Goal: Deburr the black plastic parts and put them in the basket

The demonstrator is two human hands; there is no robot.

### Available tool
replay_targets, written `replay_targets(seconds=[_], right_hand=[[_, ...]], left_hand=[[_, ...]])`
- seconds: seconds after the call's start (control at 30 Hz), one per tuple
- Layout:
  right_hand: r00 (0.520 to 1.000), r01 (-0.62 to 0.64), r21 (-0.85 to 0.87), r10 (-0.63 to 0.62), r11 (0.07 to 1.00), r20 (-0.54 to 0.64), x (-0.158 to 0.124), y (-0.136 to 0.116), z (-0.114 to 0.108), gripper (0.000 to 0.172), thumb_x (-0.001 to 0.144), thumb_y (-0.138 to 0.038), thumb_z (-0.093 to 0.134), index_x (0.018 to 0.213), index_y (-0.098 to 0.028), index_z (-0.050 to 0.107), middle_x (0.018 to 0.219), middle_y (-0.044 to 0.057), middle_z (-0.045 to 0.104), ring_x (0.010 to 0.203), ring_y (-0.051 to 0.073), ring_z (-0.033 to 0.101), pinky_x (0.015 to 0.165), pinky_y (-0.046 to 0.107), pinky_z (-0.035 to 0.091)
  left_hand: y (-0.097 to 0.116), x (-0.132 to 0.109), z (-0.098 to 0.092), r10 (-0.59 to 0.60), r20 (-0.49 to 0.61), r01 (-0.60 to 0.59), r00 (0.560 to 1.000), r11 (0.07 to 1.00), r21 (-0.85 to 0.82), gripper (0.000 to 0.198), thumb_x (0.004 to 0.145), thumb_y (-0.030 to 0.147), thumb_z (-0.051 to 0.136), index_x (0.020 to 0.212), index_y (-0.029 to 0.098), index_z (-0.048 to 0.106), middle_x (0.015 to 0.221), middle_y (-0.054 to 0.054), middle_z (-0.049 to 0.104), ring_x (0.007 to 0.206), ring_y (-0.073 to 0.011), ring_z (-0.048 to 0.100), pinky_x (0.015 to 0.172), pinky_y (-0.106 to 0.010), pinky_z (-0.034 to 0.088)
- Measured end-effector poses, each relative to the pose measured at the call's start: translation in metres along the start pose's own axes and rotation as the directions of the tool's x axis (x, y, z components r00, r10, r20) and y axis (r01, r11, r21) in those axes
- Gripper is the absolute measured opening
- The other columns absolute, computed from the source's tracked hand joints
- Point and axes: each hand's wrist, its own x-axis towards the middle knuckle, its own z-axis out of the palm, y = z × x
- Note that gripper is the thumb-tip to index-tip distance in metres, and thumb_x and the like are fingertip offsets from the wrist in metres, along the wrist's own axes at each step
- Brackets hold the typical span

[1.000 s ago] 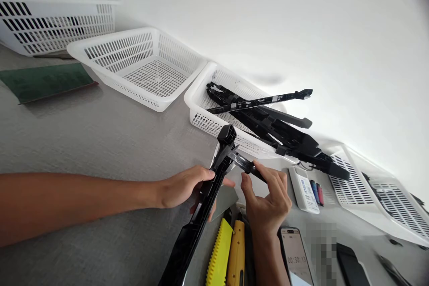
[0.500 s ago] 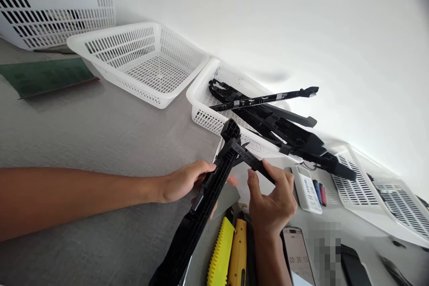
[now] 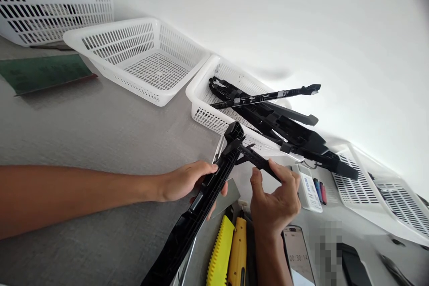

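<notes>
A long black plastic part point(image 3: 196, 208) slants up from the bottom edge, ribbed along its face and ending in a hollow, boxy head. My left hand point(image 3: 189, 182) is closed around its upper middle, thumb on top and fingertips showing on the far side. Between the fingers and thumb of my right hand point(image 3: 275, 196) is a black caliper point(image 3: 256, 157). Its jaws lie against the black part just below the head; whether both jaws touch it I cannot tell.
Behind the part, a white basket point(image 3: 201, 114) holds several long black parts that overhang its right side. Further left are another white basket point(image 3: 134, 85) and a green sheet point(image 3: 47, 71). A yellow toothed tool point(image 3: 220, 252), a yellow-handled tool point(image 3: 238, 250) and a phone point(image 3: 298, 250) lie near my right forearm.
My right hand and the caliper have shifted slightly right and down. The head of the black part has moved a little right too. My left hand keeps its grip.
</notes>
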Motion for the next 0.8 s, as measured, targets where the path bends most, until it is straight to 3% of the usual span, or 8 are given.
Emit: replay_targets(seconds=[0.17, 0.4, 0.8], right_hand=[[0.998, -0.058, 0.068, 0.06, 0.996, -0.019, -0.0025, 0.001, 0.0026, 0.025, 0.087, -0.015, 0.081, 0.11, -0.02, 0.073, 0.094, 0.003, 0.074, 0.09, 0.021, 0.073, 0.077, 0.036, 0.062], [0.997, -0.033, 0.104, 0.04, 0.994, -0.064, -0.0031, 0.0037, 0.0049, 0.027, 0.085, -0.013, 0.083, 0.108, -0.021, 0.074, 0.093, 0.003, 0.074, 0.089, 0.021, 0.071, 0.076, 0.037, 0.062], [0.999, 0.006, 0.017, -0.006, 1.0, 0.046, 0.0017, -0.0003, -0.0027, 0.023, 0.092, -0.019, 0.081, 0.115, -0.021, 0.076, 0.096, 0.004, 0.078, 0.089, 0.021, 0.075, 0.077, 0.036, 0.063]], left_hand=[[0.0034, -0.0009, 0.0015, -0.02, -0.001, 0.02, 1.0, 0.999, 0.03, 0.058, 0.107, 0.053, 0.025, 0.098, 0.016, 0.069, 0.059, -0.006, 0.068, 0.05, -0.0192, 0.056, 0.052, -0.028, 0.033], [0.0041, -0.0008, 0.0018, -0.016, -0.004, 0.016, 1.0, 0.999, 0.042, 0.057, 0.107, 0.052, 0.024, 0.098, 0.016, 0.068, 0.06, -0.007, 0.069, 0.051, -0.0192, 0.056, 0.052, -0.029, 0.032], [-0.001, 0.0001, 0.0001, -0.009, -0.021, 0.009, 1.0, 1.0, -0.003, 0.057, 0.106, 0.055, 0.025, 0.1, 0.016, 0.067, 0.063, -0.007, 0.072, 0.052, -0.0207, 0.061, 0.051, -0.03, 0.034]])
